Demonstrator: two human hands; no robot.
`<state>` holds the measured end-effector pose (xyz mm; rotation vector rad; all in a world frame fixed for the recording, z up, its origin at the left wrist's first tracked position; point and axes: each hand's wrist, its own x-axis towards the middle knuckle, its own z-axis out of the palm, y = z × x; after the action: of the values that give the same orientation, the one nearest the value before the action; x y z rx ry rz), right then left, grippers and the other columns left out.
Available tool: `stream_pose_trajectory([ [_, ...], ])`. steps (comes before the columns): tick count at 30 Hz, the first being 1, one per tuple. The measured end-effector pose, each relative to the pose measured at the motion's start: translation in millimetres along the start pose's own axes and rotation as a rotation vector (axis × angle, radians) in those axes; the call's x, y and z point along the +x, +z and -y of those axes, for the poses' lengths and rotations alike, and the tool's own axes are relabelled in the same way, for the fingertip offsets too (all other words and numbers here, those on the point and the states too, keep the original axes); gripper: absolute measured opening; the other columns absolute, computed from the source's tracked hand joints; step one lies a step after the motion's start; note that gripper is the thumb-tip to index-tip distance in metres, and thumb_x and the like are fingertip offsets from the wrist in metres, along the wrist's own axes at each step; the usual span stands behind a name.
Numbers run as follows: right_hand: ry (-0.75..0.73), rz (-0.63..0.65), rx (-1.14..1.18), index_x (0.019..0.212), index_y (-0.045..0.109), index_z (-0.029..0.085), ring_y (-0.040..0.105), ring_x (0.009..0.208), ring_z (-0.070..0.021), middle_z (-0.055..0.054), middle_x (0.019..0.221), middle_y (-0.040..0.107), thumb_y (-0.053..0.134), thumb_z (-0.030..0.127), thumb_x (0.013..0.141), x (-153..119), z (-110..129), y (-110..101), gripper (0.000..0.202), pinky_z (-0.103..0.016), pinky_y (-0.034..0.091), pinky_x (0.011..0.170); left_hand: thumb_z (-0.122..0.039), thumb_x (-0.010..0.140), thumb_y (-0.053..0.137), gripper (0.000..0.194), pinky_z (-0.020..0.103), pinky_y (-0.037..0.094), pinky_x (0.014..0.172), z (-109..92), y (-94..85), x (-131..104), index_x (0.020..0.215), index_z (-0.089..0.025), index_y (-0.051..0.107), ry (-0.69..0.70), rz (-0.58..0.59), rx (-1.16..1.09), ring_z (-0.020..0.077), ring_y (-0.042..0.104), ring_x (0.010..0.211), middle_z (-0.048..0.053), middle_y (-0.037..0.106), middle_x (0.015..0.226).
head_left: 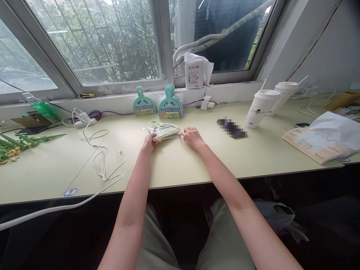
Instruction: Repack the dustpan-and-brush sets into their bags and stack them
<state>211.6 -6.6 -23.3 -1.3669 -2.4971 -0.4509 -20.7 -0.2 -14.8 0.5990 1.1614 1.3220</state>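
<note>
A small green dustpan and brush set (pixel 165 131) in clear plastic wrap is held low over the table, tilted, in front of me. My left hand (pixel 152 141) is closed around its left end, thumb on top. At the other end, the bent fingers of my right hand (pixel 192 138) pinch the edge of the wrap; the fingertips are partly hidden. Behind it, two more places hold similar sets leaning against the wall below the window: a green dustpan set (pixel 144 103) on the left and a wrapped green dustpan set (pixel 170 103) on the right.
White cables (pixel 102 165) trail over the table (pixel 180 165) at left, near a power strip (pixel 85 119) and green plants (pixel 17 144). To the right stand lidded cups (pixel 260 108) and a tissue pack (pixel 320 140). A blurred dark object (pixel 232 128) lies nearer.
</note>
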Motion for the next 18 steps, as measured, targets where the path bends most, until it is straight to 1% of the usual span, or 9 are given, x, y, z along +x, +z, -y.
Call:
stream_pose_trajectory([
  [3, 0.112, -0.061, -0.117, 0.116, 0.058, 0.02, 0.049, 0.096, -0.0256, -0.013, 0.101, 0.061, 0.04, 0.002, 0.084, 2.9, 1.0, 1.4, 0.041, -0.036, 0.031, 0.076, -0.019, 0.072, 0.062, 0.035, 0.015, 0.035, 0.032, -1.1, 3.1, -4.1, 0.106, -0.015, 0.054, -0.004, -0.028, 0.023, 0.008, 0.051, 0.04, 0.001, 0.057, 0.062],
  [6, 0.172, -0.119, -0.139, 0.107, 0.06, 0.016, 0.047, 0.093, -0.026, -0.015, 0.097, 0.06, 0.036, 0.0, 0.085, 5.7, 7.6, -2.9, 0.036, -0.036, 0.031, 0.072, -0.018, 0.073, 0.061, 0.031, 0.014, 0.032, 0.031, -1.8, 3.3, -4.9, 0.103, -0.015, 0.055, -0.006, -0.038, 0.057, 0.006, 0.046, 0.036, -0.001, 0.055, 0.058],
  [8, 0.094, -0.159, -0.093, 0.099, 0.061, 0.016, 0.047, 0.094, -0.0263, -0.016, 0.099, 0.059, 0.038, 0.003, 0.085, 5.2, 10.9, -6.9, 0.029, -0.036, 0.031, 0.073, -0.018, 0.073, 0.06, 0.03, 0.014, 0.033, 0.031, -2.5, 1.7, -3.9, 0.103, -0.015, 0.055, -0.011, -0.053, 0.075, 0.0059, 0.044, 0.035, -0.001, 0.055, 0.057],
  [11, -0.152, -0.205, 0.072, 0.091, 0.061, 0.017, 0.047, 0.103, -0.0258, -0.013, 0.111, 0.058, 0.046, 0.008, 0.082, 1.9, 11.1, -10.2, 0.019, -0.035, 0.033, 0.079, -0.017, 0.073, 0.058, 0.031, 0.015, 0.036, 0.033, -4.1, -1.6, -1.8, 0.105, -0.014, 0.056, -0.031, -0.055, 0.09, 0.0063, 0.044, 0.034, -0.001, 0.055, 0.055],
  [12, -0.2, -0.207, 0.138, 0.089, 0.06, 0.018, 0.048, 0.103, -0.0247, -0.012, 0.112, 0.059, 0.048, 0.008, 0.081, 0.9, 10.6, -10.3, 0.018, -0.034, 0.034, 0.081, -0.016, 0.073, 0.057, 0.031, 0.015, 0.037, 0.032, -4.5, -2.6, -1.3, 0.105, -0.014, 0.057, -0.042, -0.042, 0.099, 0.0065, 0.044, 0.034, 0.0, 0.055, 0.054],
  [13, -0.212, -0.202, 0.203, 0.086, 0.06, 0.018, 0.05, 0.099, -0.0231, -0.01, 0.11, 0.06, 0.048, 0.008, 0.08, 0.3, 10.0, -9.9, 0.017, -0.033, 0.034, 0.08, -0.014, 0.074, 0.056, 0.031, 0.015, 0.037, 0.032, -4.8, -3.5, -0.9, 0.104, -0.013, 0.057, -0.052, -0.025, 0.109, 0.0067, 0.043, 0.033, 0.0, 0.055, 0.053],
  [15, -0.169, -0.185, 0.312, 0.085, 0.058, 0.019, 0.054, 0.086, -0.0195, -0.007, 0.098, 0.063, 0.048, 0.009, 0.079, 0.2, 9.3, -8.7, 0.016, -0.031, 0.035, 0.076, -0.012, 0.074, 0.054, 0.03, 0.015, 0.037, 0.031, -5.1, -5.0, -0.7, 0.103, -0.011, 0.058, -0.065, 0.003, 0.128, 0.0073, 0.044, 0.033, 0.0, 0.055, 0.052],
  [17, -0.103, -0.184, 0.384, 0.089, 0.058, 0.019, 0.054, 0.075, -0.017, -0.003, 0.087, 0.064, 0.048, 0.01, 0.079, 0.9, 8.7, -7.9, 0.017, -0.029, 0.034, 0.075, -0.011, 0.073, 0.054, 0.031, 0.016, 0.039, 0.032, -5.1, -6.2, -1.0, 0.104, -0.01, 0.059, -0.068, 0.024, 0.143, 0.009, 0.049, 0.036, 0.002, 0.058, 0.055],
  [18, -0.083, -0.191, 0.401, 0.092, 0.058, 0.019, 0.055, 0.075, -0.0168, -0.003, 0.085, 0.065, 0.049, 0.011, 0.079, 1.3, 8.1, -7.8, 0.018, -0.029, 0.034, 0.076, -0.01, 0.073, 0.055, 0.031, 0.016, 0.04, 0.033, -5.1, -6.9, -1.3, 0.104, -0.009, 0.058, -0.071, 0.031, 0.151, 0.0104, 0.053, 0.038, 0.004, 0.06, 0.058],
])
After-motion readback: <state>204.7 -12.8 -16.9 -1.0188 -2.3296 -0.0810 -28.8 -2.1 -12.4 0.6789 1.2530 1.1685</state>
